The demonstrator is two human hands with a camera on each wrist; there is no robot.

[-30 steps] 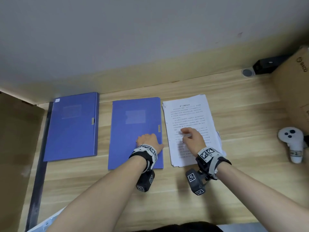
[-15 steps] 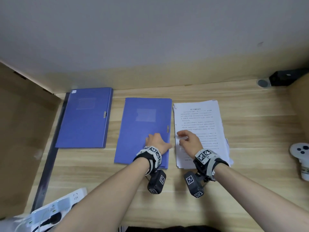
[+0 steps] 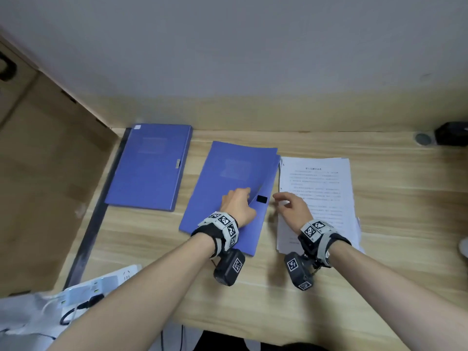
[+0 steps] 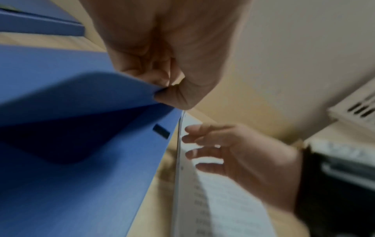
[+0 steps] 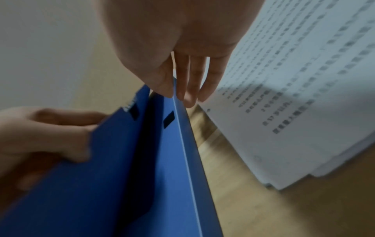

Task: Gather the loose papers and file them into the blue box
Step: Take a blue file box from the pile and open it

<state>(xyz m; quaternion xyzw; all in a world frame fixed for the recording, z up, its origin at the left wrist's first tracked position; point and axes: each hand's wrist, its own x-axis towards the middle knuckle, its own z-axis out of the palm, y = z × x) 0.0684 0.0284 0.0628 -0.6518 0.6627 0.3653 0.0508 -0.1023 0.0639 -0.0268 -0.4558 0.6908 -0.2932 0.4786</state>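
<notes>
Pinching the flap of the blue box (image 3: 229,188) w/ my left hand (image 3: 236,205), lifting it; right hand (image 3: 293,207) relaxed, fingers at box's edge. Papers (image 3: 319,198) lie just right, on counter (image 3: 392,249), nearer right hand.

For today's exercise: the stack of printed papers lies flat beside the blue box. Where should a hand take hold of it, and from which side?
Take the stack of papers by its long left edge, coming in low from the gap beside the blue box. It lies flat on the desk, so fingers must slide under an edge, thumb on top. The right hand already hovers over that edge, open; the left hand pinches the box's flap.
</notes>
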